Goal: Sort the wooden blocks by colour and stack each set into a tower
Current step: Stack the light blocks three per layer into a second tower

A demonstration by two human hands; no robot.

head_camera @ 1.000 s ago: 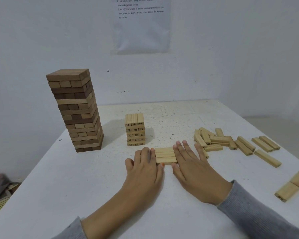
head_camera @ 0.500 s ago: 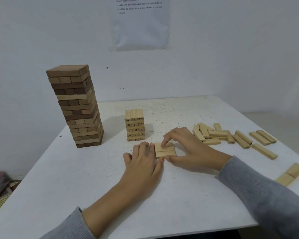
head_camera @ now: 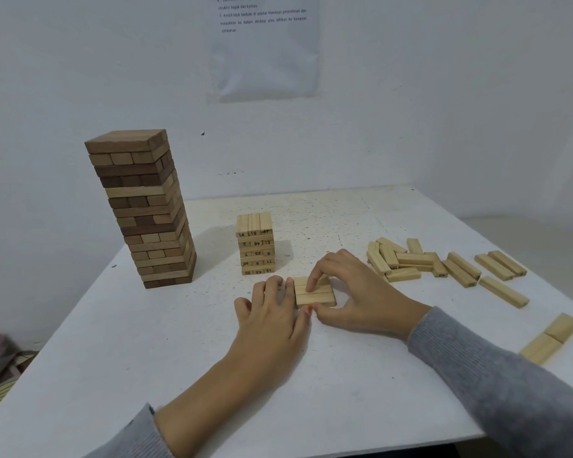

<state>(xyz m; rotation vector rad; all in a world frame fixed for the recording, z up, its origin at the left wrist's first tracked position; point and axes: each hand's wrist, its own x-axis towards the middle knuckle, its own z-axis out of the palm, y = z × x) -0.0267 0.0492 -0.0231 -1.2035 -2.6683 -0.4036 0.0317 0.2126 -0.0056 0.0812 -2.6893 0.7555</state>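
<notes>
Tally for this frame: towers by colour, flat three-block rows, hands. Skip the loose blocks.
brown tower: 1
pale tower: 1
flat three-block row: 1
hands: 2 (left hand, right hand)
Total: 5

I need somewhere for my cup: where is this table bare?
Bare: the table near-left, between the brown tower and the left hand; the far strip behind the small pale tower. Crowded: the loose blocks on the right; the middle, where the right hand pinches a three-block row.
</notes>
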